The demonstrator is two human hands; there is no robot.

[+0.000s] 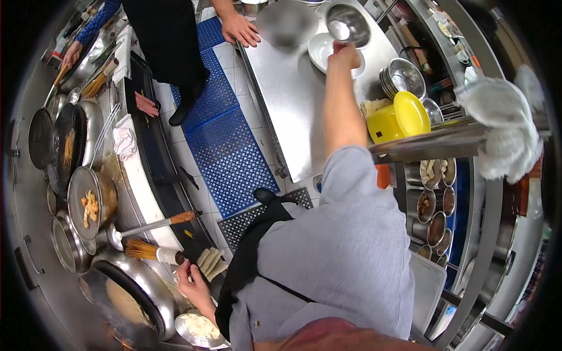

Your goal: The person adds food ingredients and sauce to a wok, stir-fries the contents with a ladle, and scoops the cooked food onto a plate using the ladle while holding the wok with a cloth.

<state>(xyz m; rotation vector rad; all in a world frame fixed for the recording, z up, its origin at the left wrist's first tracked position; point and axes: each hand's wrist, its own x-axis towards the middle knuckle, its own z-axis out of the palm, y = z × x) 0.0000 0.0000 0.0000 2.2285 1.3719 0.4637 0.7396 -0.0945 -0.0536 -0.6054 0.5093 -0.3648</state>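
Observation:
My right hand [348, 57] is stretched over the steel table with its fingers closed at the rim of a metal bowl [349, 23]. A white bowl [319, 51] lies just below this hand, partly covered by it. My left hand [195, 288] is low at the stove side, fingers curled; whatever they hold is hidden. Close to its fingertips are the handle end of a bamboo brush [143, 250] and some folded grey cloths [211, 264]. Below it sits a skimmer [199, 329] with pale food on it.
Several woks and pans [93, 196] line the stove; a ladle [149, 224] juts toward the aisle. A co-worker's hand [239, 29] rests at the steel table [287, 111]. Stacked metal bowls [405, 77] and a yellow container [383, 124] stand right. Blue mats [231, 146] cover the floor.

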